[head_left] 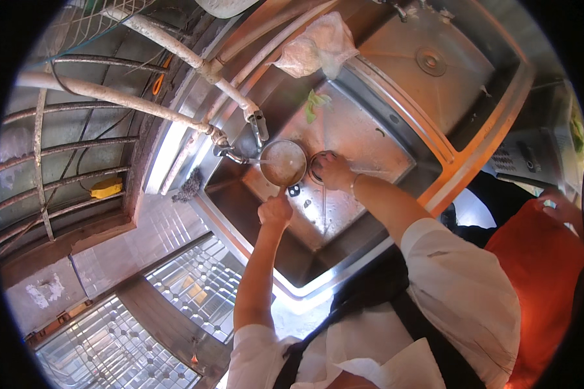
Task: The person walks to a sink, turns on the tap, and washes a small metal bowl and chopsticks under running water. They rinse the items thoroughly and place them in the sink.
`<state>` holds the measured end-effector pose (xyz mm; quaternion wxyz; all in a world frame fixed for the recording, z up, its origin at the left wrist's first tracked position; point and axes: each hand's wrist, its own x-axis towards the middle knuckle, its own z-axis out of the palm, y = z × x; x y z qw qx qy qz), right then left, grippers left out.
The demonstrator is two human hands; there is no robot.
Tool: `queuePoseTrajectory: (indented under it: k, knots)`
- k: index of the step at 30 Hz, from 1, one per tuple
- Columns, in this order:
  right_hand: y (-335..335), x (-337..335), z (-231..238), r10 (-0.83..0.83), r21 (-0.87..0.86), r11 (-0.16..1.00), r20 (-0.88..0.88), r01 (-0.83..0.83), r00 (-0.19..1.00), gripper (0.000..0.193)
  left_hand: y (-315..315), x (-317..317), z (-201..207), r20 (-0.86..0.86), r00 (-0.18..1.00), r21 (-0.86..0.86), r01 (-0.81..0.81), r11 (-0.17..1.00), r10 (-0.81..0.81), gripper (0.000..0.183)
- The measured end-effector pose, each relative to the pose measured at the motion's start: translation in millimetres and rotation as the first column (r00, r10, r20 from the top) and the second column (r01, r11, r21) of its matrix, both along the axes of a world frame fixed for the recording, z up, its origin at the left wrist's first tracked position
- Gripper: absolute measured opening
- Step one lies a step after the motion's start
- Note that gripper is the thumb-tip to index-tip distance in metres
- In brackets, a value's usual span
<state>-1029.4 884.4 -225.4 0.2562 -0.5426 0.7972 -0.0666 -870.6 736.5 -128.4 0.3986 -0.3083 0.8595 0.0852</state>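
Rinsing at a steel sink (370, 139): entry for the step in hand.

Left hand (276, 211): closed around the handle of a small pot (283, 162), gripping from below the rim. Pot sits over the near basin, directly under the tap (258, 126); its inside looks wet and cloudy, contents not clear.

Right hand (334, 172): fingers curled down onto the drain (318, 165) in the basin floor, just beside the pot. Whether it grips anything there cannot be told.

Surroundings: leaf scrap (316, 104) on the basin floor beyond the pot; plastic bag (318, 45) draped on the sink rim; second basin to the far right with its own strainer; dark scrubber (189, 188) on the left ledge; white pipes (110, 94) feeding the tap. Another person's hand (561, 204) shows at the right edge, well apart.

Handling notes, as judgement: keep the pot level under the spout so water does not slop over the rim; hold the handle firmly, since it is likely wet and slippery; keep the leaf scrap away from the drain.
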Motion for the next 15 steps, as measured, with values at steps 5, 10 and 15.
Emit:
queuePoseTrajectory:
  k: [5,10,15]
  knots:
    - [2,19,-21,0.071,-0.06,0.995,-0.123,-0.079,0.99,0.039,-10,4,-1,-0.236,0.923,-0.209,-0.352,0.912,0.303,0.046]
    - [36,15,-4,0.33,0.208,0.937,-0.27,-0.28,0.904,0.03,-6,16,-8,-0.291,0.955,-0.004,-0.056,0.998,0.052,0.043]
    - [22,24,14,0.148,0.356,0.925,-0.021,-0.131,0.989,0.029,-19,9,-13,-0.352,0.92,-0.006,-0.188,0.982,0.174,0.039]
